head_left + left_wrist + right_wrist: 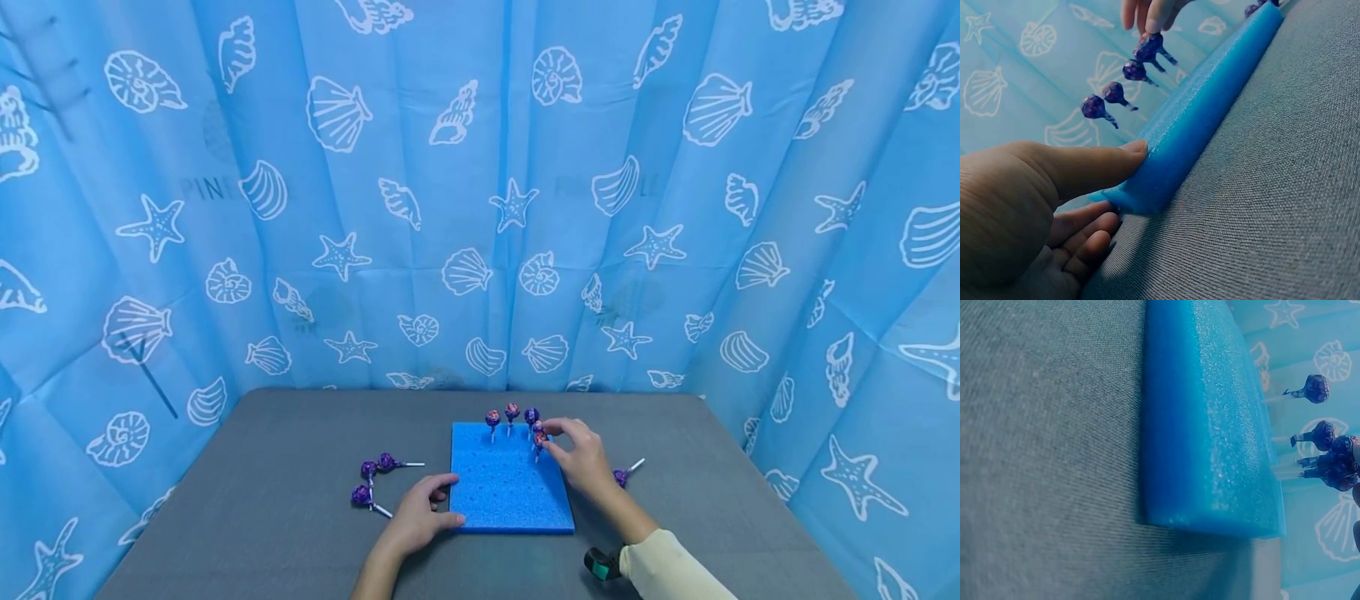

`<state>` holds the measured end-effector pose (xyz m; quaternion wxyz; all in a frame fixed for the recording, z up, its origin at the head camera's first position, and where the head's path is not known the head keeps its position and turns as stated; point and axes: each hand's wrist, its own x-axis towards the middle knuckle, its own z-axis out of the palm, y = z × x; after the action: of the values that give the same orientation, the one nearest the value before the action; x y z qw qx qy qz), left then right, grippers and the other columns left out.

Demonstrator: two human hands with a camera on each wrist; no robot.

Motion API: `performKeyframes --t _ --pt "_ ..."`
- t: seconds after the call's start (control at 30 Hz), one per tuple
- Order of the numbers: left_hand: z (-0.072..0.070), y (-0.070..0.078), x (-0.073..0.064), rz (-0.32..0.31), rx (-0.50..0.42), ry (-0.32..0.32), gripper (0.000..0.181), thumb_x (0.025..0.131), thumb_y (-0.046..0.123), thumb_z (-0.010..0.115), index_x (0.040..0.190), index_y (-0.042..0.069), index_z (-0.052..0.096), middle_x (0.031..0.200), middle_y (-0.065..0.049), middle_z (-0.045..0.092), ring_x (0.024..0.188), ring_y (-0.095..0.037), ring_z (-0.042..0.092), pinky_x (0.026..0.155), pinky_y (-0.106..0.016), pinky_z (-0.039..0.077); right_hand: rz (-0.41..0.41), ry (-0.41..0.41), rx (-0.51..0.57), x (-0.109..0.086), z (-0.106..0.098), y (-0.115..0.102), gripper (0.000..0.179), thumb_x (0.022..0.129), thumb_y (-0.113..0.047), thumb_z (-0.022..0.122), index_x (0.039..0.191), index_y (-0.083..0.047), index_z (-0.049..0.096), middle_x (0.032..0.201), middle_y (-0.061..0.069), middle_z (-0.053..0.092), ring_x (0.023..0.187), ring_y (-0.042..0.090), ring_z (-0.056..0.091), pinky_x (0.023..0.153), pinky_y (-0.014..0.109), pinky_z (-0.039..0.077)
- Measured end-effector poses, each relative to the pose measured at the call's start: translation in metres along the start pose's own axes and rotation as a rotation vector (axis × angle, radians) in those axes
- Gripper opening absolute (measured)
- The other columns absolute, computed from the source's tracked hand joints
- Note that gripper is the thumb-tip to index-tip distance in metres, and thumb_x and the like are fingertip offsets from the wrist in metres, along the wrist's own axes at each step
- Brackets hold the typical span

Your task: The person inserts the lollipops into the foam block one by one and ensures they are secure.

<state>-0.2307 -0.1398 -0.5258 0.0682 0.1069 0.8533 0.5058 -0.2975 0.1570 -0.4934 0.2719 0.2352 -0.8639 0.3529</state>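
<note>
Pinching a lollipop (pixel 541 440) over the blue foam block (pixel 502 492) with right fingers (pixel 561 426), gripping its left edge with left fingers (pixel 441 481).

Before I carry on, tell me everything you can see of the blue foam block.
The blue foam block is a thick, roughly square slab, its grainy top dotted with small marks. It lies flat on the gray tabletop. Several lollipops stand on their sticks in its far part. The left hand touches its left edge, thumb by the near corner; the right hand pinches a lollipop over its far right part.
</note>
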Motion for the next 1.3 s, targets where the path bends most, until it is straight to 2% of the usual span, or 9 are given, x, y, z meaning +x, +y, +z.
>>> performKeyframes --t 0.33,0.53,0.9,1.17,1.3 --pt "0.0 -0.002 0.001 0.003 0.001 0.0 0.063 0.079 0.028 0.08 0.135 0.013 0.056 0.126 -0.01 0.055 0.108 -0.029 0.054 0.089 -0.053 0.046 -0.036 0.034 0.009 0.0 -0.005 0.003 0.027 0.079 0.0 0.078 0.104 -0.008 0.069 0.098 0.003 0.068 0.094 0.022 0.062 0.078 0.049 0.053" --pt "0.0 -0.004 0.001 0.003 0.004 -0.001 0.063 0.08 0.028 0.08 0.135 0.014 0.056 0.126 -0.01 0.055 0.108 -0.028 0.054 0.089 -0.053 0.046 -0.025 0.022 0.011 -0.002 -0.01 0.004 0.027 0.079 0.0 0.078 0.104 -0.007 0.069 0.098 0.003 0.068 0.094 0.022 0.062 0.079 0.048 0.053" --pt "0.0 -0.004 0.001 0.01 0.005 -0.001 0.062 0.08 0.028 0.08 0.135 0.013 0.056 0.126 -0.01 0.055 0.108 -0.028 0.054 0.089 -0.052 0.046 -0.057 0.044 -0.052 -0.004 -0.018 0.014 0.032 0.075 0.004 0.08 0.103 -0.007 0.069 0.097 0.003 0.069 0.094 0.022 0.063 0.078 0.045 0.053" --pt "0.0 -0.003 0.001 0.01 0.007 -0.003 0.062 0.08 0.027 0.08 0.135 0.013 0.056 0.125 -0.01 0.056 0.108 -0.028 0.055 0.088 -0.052 0.046 0.017 -0.003 -0.095 -0.009 -0.03 0.023 0.033 0.077 0.003 0.08 0.106 -0.008 0.069 0.099 0.003 0.069 0.096 0.023 0.063 0.081 0.046 0.052" --pt "0.0 -0.003 0.001 0.007 0.002 -0.004 0.062 0.08 0.027 0.08 0.135 0.013 0.056 0.125 -0.01 0.056 0.108 -0.028 0.054 0.089 -0.052 0.046 0.022 -0.034 -0.108 -0.013 -0.038 0.028 0.034 0.078 0.002 0.079 0.108 -0.007 0.069 0.101 0.003 0.069 0.096 0.023 0.062 0.081 0.048 0.052"
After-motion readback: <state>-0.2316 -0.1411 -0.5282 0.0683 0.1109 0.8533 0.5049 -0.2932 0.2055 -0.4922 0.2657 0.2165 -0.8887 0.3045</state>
